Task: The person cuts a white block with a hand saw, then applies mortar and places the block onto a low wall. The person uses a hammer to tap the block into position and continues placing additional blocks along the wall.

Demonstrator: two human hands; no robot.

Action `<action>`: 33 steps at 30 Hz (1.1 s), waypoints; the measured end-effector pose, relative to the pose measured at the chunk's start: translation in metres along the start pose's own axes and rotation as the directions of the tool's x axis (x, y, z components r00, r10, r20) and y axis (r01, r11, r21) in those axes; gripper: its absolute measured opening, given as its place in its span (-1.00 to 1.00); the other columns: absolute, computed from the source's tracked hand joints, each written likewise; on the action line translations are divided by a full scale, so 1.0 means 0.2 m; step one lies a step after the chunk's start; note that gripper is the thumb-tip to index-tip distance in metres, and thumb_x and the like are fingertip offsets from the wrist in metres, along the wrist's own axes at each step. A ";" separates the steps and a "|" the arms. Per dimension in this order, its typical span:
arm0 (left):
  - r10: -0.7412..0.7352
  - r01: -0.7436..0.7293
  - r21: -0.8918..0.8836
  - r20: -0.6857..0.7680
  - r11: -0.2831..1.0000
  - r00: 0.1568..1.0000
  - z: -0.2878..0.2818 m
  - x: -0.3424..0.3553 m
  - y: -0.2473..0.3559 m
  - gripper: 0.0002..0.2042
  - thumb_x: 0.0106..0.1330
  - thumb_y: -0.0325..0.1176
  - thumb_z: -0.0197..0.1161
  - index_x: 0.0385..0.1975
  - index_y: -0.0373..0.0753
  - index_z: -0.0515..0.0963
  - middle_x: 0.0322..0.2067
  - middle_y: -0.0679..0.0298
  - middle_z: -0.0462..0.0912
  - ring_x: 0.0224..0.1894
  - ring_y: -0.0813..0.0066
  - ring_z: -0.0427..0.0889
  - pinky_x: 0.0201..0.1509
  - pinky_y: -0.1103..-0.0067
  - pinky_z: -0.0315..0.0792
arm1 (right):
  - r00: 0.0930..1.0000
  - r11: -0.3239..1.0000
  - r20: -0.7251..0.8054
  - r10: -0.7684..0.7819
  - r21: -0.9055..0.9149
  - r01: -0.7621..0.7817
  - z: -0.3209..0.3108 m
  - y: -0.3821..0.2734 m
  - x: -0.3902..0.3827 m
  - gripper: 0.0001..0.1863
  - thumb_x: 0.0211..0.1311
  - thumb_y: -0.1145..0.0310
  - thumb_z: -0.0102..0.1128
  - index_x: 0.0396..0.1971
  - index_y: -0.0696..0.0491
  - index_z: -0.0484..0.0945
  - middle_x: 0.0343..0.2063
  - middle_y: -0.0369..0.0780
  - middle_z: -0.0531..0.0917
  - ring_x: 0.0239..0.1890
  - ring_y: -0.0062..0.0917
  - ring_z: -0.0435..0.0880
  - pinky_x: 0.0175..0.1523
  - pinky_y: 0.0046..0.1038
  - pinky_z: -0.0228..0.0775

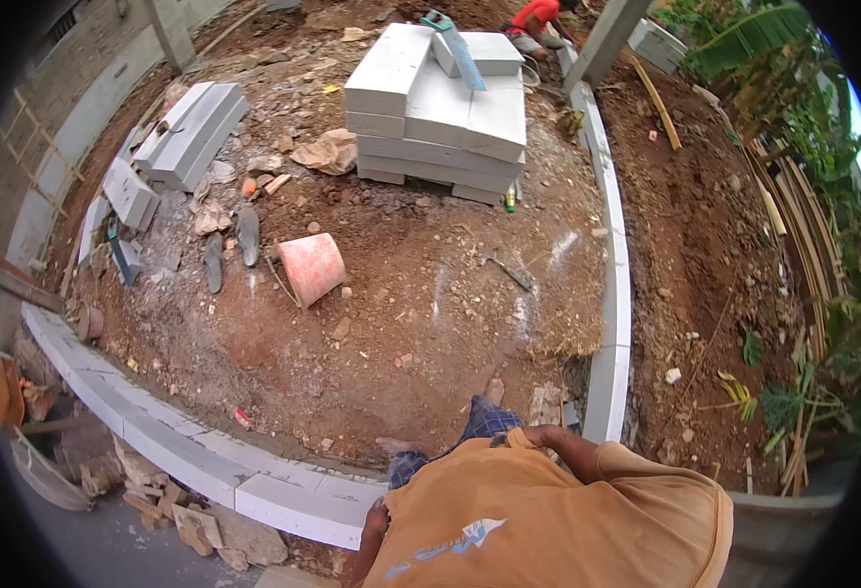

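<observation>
Beside my left hip, my left hand (378, 516) hangs low, close to the row of white blocks (293, 505); its fingers are too small and shaded to make out. My right hand (522, 437) is bent in at the front hem of my orange-brown shirt (548, 510), touching the cloth. Its fingers are mostly hidden, and a small dark spot shows at the hem there. On the dirt in front of my bare feet lies a hammer (507, 272) with a dark handle. A pinkish bucket (311, 267) lies tipped on its side to the left.
A stack of white blocks (435, 152) stands ahead, with a handsaw (464, 57) on top and a green bottle (511, 196) beside it. More blocks (190, 137) and sandals (247, 235) are left. A low block wall (612, 255) runs right. A person in red (536, 14) crouches beyond.
</observation>
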State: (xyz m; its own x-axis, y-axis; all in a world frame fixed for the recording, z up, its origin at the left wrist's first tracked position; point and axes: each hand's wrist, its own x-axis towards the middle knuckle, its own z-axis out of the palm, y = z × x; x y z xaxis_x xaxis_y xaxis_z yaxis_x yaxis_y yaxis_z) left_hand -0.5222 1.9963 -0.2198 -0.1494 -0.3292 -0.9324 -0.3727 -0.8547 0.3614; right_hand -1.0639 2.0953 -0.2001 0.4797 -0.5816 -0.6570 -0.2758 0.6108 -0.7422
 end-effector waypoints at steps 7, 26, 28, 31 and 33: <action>0.000 -0.100 0.579 0.171 0.809 0.985 -0.31 0.18 0.52 -0.49 0.51 -0.05 0.04 0.40 -0.06 0.27 0.21 0.24 0.53 0.14 0.25 0.56 -0.03 0.33 0.50 | 0.757 0.724 -0.598 0.262 0.641 0.256 0.76 -0.42 -0.69 -0.46 0.37 -0.01 0.11 0.20 0.02 0.54 0.20 -0.16 0.59 0.16 -0.34 0.59 0.28 -0.31 0.39; 0.020 -0.512 0.648 0.609 0.564 0.793 1.78 0.32 1.51 -0.48 0.50 -0.16 0.14 0.39 -0.20 0.32 -0.11 0.21 0.67 -0.20 0.42 0.67 -0.25 0.56 0.50 | 0.673 0.205 -0.418 0.610 0.904 0.375 1.12 0.17 -1.12 -0.47 0.38 -0.03 0.21 0.15 0.06 0.57 0.20 -0.20 0.59 0.15 -0.32 0.61 0.26 -0.15 0.47; -0.002 -0.569 0.677 0.644 0.467 0.765 1.92 0.36 1.50 -0.50 0.49 -0.19 0.17 0.34 -0.27 0.37 -0.23 0.28 0.69 -0.30 0.51 0.65 -0.35 0.63 0.47 | 0.465 0.099 -0.454 0.760 0.788 0.607 1.08 0.24 -1.21 -0.46 0.41 0.00 0.18 0.23 0.03 0.48 0.13 -0.22 0.61 0.09 -0.35 0.64 0.21 -0.19 0.47; -0.106 -0.615 0.735 0.662 0.286 0.742 2.02 0.53 1.55 -0.55 0.49 -0.24 0.19 0.30 -0.28 0.43 -0.26 0.30 0.67 -0.31 0.52 0.64 -0.30 0.58 0.53 | 0.056 0.086 -0.310 0.949 0.427 0.900 1.09 0.36 -1.22 -0.42 0.41 0.02 0.16 0.30 0.01 0.39 0.08 -0.20 0.62 -0.01 -0.41 0.67 0.09 -0.24 0.51; -0.225 -0.443 0.782 0.573 0.438 0.788 2.02 0.69 1.58 -0.57 0.47 -0.26 0.21 0.27 -0.29 0.46 -0.28 0.25 0.70 -0.36 0.51 0.64 -0.32 0.54 0.54 | 0.062 0.100 -0.291 0.955 0.511 0.854 1.15 0.40 -1.13 -0.44 0.41 0.04 0.17 0.28 0.01 0.41 0.05 -0.21 0.63 -0.05 -0.39 0.68 0.06 -0.23 0.52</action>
State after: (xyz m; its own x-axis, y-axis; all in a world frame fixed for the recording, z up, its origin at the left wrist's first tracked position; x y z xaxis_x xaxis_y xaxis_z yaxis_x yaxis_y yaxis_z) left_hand -1.0298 1.8428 -0.2328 -0.5583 0.1629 -0.8135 -0.8134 0.0858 0.5754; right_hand -1.0035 2.3997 -0.0802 -0.4760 0.3904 -0.7881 0.8076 -0.1609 -0.5674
